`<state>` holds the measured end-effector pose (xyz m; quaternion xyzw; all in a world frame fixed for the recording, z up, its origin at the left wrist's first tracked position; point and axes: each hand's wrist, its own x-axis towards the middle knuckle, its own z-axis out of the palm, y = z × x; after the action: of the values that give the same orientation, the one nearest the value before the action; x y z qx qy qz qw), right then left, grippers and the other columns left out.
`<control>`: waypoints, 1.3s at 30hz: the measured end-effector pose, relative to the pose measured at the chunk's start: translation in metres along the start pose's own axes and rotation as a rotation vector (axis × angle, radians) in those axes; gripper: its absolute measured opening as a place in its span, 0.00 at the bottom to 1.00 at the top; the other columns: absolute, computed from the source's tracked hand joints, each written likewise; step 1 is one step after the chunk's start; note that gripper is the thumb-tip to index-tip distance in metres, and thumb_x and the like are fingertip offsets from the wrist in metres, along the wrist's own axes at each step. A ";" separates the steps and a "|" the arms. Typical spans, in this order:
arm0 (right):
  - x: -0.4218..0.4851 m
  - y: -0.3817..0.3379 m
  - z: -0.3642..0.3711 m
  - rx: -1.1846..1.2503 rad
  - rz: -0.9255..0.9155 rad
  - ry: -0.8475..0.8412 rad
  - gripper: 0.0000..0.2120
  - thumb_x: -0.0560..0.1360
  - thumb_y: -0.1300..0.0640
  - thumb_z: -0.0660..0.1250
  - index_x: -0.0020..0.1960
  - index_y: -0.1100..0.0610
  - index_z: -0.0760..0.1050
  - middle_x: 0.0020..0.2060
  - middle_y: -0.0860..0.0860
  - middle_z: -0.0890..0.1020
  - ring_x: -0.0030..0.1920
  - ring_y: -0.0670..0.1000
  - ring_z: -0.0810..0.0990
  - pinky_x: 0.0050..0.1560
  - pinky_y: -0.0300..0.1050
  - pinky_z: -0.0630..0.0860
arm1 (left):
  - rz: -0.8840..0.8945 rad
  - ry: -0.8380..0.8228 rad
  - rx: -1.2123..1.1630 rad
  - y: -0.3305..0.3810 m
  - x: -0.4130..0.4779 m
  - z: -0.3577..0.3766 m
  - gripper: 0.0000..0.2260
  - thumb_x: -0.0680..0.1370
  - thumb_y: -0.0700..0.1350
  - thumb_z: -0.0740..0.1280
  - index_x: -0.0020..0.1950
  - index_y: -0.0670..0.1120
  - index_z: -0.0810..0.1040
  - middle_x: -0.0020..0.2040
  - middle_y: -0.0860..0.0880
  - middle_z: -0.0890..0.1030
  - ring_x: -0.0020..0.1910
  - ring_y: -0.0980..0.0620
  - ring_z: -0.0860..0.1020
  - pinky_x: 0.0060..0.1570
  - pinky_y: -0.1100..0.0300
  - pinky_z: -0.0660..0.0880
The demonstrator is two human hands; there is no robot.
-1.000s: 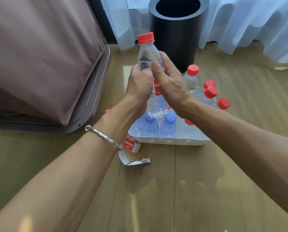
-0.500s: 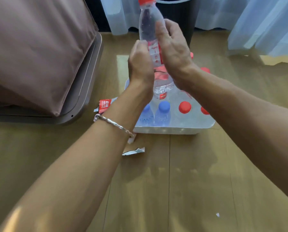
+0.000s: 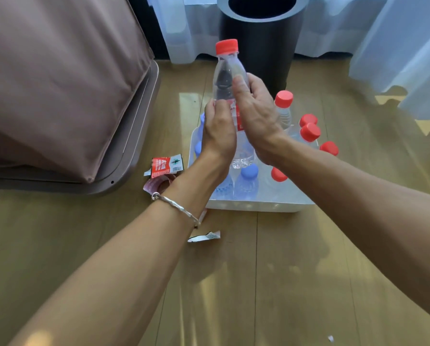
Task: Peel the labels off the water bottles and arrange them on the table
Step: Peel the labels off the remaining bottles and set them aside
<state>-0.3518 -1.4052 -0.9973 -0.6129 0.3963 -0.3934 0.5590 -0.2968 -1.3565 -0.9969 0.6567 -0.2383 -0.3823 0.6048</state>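
Above a white tray [image 3: 254, 205] I hold a clear water bottle [image 3: 227, 78] with a red cap upright in both hands. My left hand [image 3: 217, 131] grips its lower body from the left. My right hand [image 3: 256, 116] wraps round its middle from the right, thumb on the front. A red label [image 3: 238, 118] shows between my hands. In the tray stand several more bottles, some with red caps [image 3: 309, 132] and some with blue caps [image 3: 249, 171]. Peeled red and white labels [image 3: 166, 165] lie on the wooden floor left of the tray.
A tall black cylindrical bin [image 3: 262, 33] stands behind the tray. A brown covered bed or seat [image 3: 59, 83] fills the left side. White curtains [image 3: 396, 46] hang at the back. A torn label scrap [image 3: 205, 236] lies in front of the tray.
The view tilted down and back up, so the bottle sits lower in the frame again. Both hands keep hold of the bottle; less of the red label shows than 0.5 s ago.
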 end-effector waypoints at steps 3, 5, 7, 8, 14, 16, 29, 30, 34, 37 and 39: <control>-0.001 -0.001 0.001 -0.040 -0.012 0.020 0.08 0.84 0.52 0.57 0.48 0.50 0.71 0.36 0.43 0.75 0.34 0.37 0.74 0.43 0.40 0.73 | -0.054 0.064 0.011 0.005 0.004 0.003 0.23 0.72 0.56 0.55 0.55 0.43 0.78 0.52 0.40 0.82 0.54 0.39 0.80 0.54 0.41 0.79; -0.003 -0.001 0.002 -0.057 -0.038 0.018 0.08 0.82 0.50 0.57 0.51 0.54 0.71 0.36 0.43 0.76 0.37 0.41 0.75 0.45 0.46 0.75 | -0.084 0.055 -0.017 0.005 0.008 0.005 0.20 0.76 0.53 0.56 0.58 0.43 0.78 0.53 0.42 0.83 0.54 0.42 0.81 0.50 0.46 0.80; -0.005 0.000 0.003 -0.083 -0.055 0.013 0.14 0.78 0.46 0.57 0.54 0.55 0.71 0.39 0.48 0.78 0.43 0.47 0.78 0.49 0.52 0.78 | -0.096 0.045 -0.042 0.003 0.012 0.006 0.17 0.79 0.50 0.57 0.61 0.42 0.77 0.53 0.43 0.83 0.52 0.44 0.82 0.41 0.52 0.81; -0.006 0.001 0.003 -0.101 -0.056 0.010 0.16 0.77 0.44 0.57 0.55 0.55 0.71 0.42 0.51 0.79 0.48 0.52 0.79 0.52 0.56 0.78 | -0.098 0.036 -0.055 0.002 0.013 0.006 0.16 0.80 0.48 0.58 0.62 0.42 0.77 0.52 0.43 0.84 0.50 0.46 0.83 0.36 0.57 0.79; -0.008 -0.002 0.002 -0.093 0.030 -0.078 0.25 0.74 0.42 0.54 0.68 0.52 0.65 0.54 0.51 0.79 0.59 0.52 0.77 0.62 0.58 0.74 | -0.025 -0.090 -0.127 0.001 0.006 -0.001 0.10 0.76 0.47 0.61 0.53 0.45 0.78 0.45 0.46 0.82 0.43 0.49 0.81 0.40 0.56 0.79; -0.006 -0.003 0.001 -0.081 0.074 -0.120 0.30 0.74 0.36 0.57 0.71 0.51 0.63 0.57 0.50 0.78 0.60 0.50 0.79 0.64 0.57 0.74 | -0.005 -0.128 -0.155 0.002 0.002 -0.002 0.13 0.73 0.49 0.60 0.53 0.46 0.76 0.47 0.43 0.82 0.46 0.46 0.82 0.47 0.49 0.81; 0.010 -0.012 -0.006 -0.109 0.185 -0.080 0.26 0.75 0.30 0.57 0.47 0.53 0.75 0.42 0.49 0.82 0.42 0.47 0.83 0.51 0.51 0.81 | -0.034 -0.094 -0.034 0.016 0.002 0.004 0.09 0.82 0.40 0.57 0.60 0.40 0.72 0.41 0.45 0.79 0.38 0.49 0.81 0.33 0.57 0.79; 0.013 -0.014 -0.006 -0.060 0.214 -0.061 0.30 0.74 0.28 0.56 0.49 0.54 0.78 0.43 0.52 0.84 0.44 0.50 0.84 0.52 0.53 0.82 | -0.016 -0.120 -0.043 0.018 0.001 0.003 0.10 0.81 0.37 0.56 0.58 0.40 0.74 0.39 0.45 0.79 0.36 0.50 0.80 0.33 0.57 0.78; 0.023 -0.032 -0.017 0.193 0.267 -0.021 0.27 0.80 0.36 0.54 0.49 0.57 0.79 0.44 0.58 0.85 0.44 0.56 0.85 0.51 0.54 0.83 | 0.092 -0.249 -0.026 0.023 -0.002 -0.001 0.17 0.73 0.39 0.61 0.62 0.40 0.72 0.42 0.45 0.78 0.39 0.50 0.79 0.42 0.55 0.79; 0.024 -0.034 -0.015 0.209 0.203 -0.064 0.26 0.82 0.39 0.54 0.53 0.59 0.80 0.50 0.60 0.85 0.50 0.58 0.85 0.55 0.56 0.81 | 0.169 -0.243 0.124 0.019 0.009 -0.008 0.31 0.69 0.42 0.72 0.70 0.45 0.64 0.57 0.44 0.80 0.54 0.49 0.82 0.57 0.50 0.79; 0.024 -0.028 -0.012 0.234 0.218 -0.101 0.27 0.81 0.39 0.56 0.59 0.61 0.78 0.53 0.61 0.84 0.52 0.58 0.85 0.59 0.58 0.79 | 0.182 -0.277 0.255 0.015 0.016 -0.018 0.43 0.69 0.41 0.77 0.76 0.46 0.55 0.63 0.45 0.77 0.58 0.52 0.80 0.59 0.51 0.79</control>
<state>-0.3529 -1.4303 -0.9676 -0.5158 0.3833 -0.3425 0.6853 -0.2708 -1.3609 -0.9858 0.6447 -0.4240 -0.3796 0.5104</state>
